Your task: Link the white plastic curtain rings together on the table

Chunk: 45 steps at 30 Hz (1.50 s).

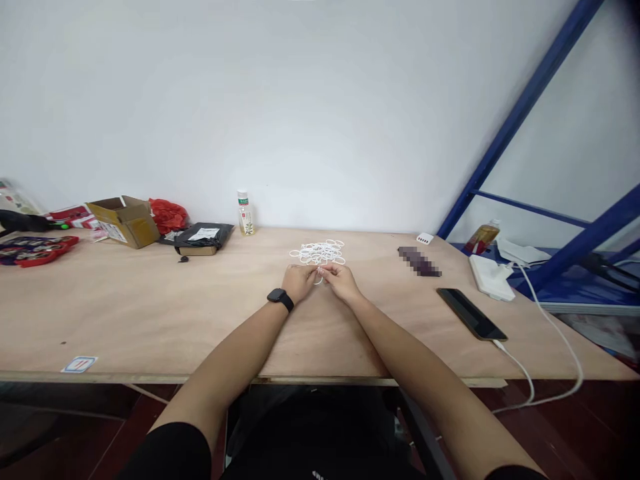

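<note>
My left hand (300, 281), with a black watch (281, 299) on its wrist, and my right hand (341, 281) meet at the middle of the table. Their fingertips are pinched together on a thin white loop (319, 281), whose lower curve hangs between them. The upper part of that loop is hidden by my fingers. Just behind my hands lies a loose, overlapping pile of similar white loops (319, 251). Whether they are elastic bands or stiff rings cannot be made out.
On the wooden table (165, 320), a clear bottle (245, 213), a black parcel (203, 235) and an open cardboard box (123, 221) stand at the back left. At right lie a phone (471, 313) on a white cable, a white charger (491, 277) and a pixelated dark object (419, 261).
</note>
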Motion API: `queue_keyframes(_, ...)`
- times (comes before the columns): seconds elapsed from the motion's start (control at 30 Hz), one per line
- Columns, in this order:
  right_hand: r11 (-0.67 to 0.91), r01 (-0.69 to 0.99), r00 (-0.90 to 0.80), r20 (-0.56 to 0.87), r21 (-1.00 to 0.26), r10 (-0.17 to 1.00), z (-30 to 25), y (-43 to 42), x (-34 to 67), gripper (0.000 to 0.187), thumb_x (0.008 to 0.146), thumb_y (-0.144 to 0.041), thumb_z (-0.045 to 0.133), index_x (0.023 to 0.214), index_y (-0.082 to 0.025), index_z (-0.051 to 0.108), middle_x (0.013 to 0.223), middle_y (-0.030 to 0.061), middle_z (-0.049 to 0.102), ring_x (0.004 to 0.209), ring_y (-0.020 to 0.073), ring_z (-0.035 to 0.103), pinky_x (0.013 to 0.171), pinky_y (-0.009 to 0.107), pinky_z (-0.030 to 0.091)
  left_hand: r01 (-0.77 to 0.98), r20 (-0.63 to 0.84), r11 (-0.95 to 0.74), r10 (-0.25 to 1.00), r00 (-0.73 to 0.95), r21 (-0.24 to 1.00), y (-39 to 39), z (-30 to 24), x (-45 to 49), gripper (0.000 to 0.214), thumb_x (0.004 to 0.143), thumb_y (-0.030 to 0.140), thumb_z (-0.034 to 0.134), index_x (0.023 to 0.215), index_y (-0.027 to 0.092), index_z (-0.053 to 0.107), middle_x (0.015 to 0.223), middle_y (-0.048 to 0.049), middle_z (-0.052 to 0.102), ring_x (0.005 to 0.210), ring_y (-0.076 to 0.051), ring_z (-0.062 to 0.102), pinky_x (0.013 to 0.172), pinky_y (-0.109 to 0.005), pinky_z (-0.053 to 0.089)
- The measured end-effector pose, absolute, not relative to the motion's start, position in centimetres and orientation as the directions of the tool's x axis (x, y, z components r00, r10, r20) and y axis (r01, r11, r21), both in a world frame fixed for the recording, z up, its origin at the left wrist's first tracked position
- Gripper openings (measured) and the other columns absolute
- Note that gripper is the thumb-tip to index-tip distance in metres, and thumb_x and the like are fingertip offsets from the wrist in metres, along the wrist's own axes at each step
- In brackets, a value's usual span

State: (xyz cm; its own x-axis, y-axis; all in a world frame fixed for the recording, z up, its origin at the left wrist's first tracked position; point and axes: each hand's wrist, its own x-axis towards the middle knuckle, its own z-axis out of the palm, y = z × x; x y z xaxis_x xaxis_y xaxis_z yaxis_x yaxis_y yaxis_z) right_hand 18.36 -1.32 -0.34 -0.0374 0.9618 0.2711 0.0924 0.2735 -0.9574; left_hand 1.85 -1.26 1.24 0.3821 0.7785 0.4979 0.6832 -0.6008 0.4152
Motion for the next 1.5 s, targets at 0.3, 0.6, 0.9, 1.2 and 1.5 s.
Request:
queue_keyframes(0.3,0.264,0.062,-0.038,0.262,-0.963,0.964,-0.2,-1.3,19.0,0.032,0.065,-0.045,0.076,0.080,-0.018,0.067,0.075,0.0029,0.070,0.066,0.0148,0.062,0.057,0.025,0.049,0.575,0.647,-0.639,0.726,0.232,0.511,0.0,0.3,1.6,0.012,0.085,0.026,0.065,0.091,0.022,0.074,0.104,-0.0040,0.074,0.099,-0.020,0.067,0.097,-0.036,0.047)
queue_keyframes(0.6,0.293,0.246,-0.067,0.285,-0.924,0.956,-0.5,-1.0,19.6,0.021,0.073,-0.035,0.067,0.084,-0.018,0.067,0.073,0.0020,0.069,0.063,0.0148,0.062,0.061,0.027,0.049,0.601,0.461,-0.597,0.799,0.386,0.531,-0.8,0.3,1.7,0.023,0.089,0.033,0.055,0.096,0.023,0.075,0.098,-0.0019,0.075,0.090,-0.019,0.068,0.086,-0.030,0.050)
queue_keyframes(0.9,0.327,0.692,-0.155,0.311,-0.643,0.938,-0.6,-0.5,22.5,0.020,0.080,-0.021,0.061,0.097,-0.021,0.072,0.098,0.0055,0.073,0.087,0.0194,0.066,0.081,0.031,0.050,0.746,0.328,-0.551,0.831,0.449,0.375,-0.9,-0.3,1.6,0.030,0.079,0.048,0.067,0.101,0.029,0.073,0.119,-0.0051,0.066,0.113,-0.029,0.056,0.101,-0.048,0.037)
queue_keyframes(1.2,0.451,0.673,-0.306,0.335,-0.586,0.891,-0.1,-1.2,21.4,0.020,0.085,-0.022,0.057,0.096,-0.024,0.074,0.093,0.0032,0.074,0.086,0.0193,0.065,0.076,0.028,0.047,0.501,0.451,-0.673,0.738,0.502,0.545,-0.5,-0.7,2.0,0.024,0.073,0.016,0.067,0.096,0.021,0.068,0.105,-0.0045,0.067,0.092,-0.017,0.062,0.085,-0.029,0.050)
queue_keyframes(1.5,0.448,0.591,-0.155,0.451,-0.671,0.879,0.5,-1.6,20.7,0.020,0.080,-0.025,0.063,0.096,-0.022,0.075,0.086,0.0033,0.073,0.074,0.0169,0.062,0.073,0.028,0.048,0.543,0.415,-0.518,0.855,0.311,0.661,-0.6,0.1,1.8,0.021,0.086,0.032,0.056,0.084,0.017,0.070,0.080,-0.0026,0.071,0.071,-0.014,0.062,0.067,-0.025,0.048)
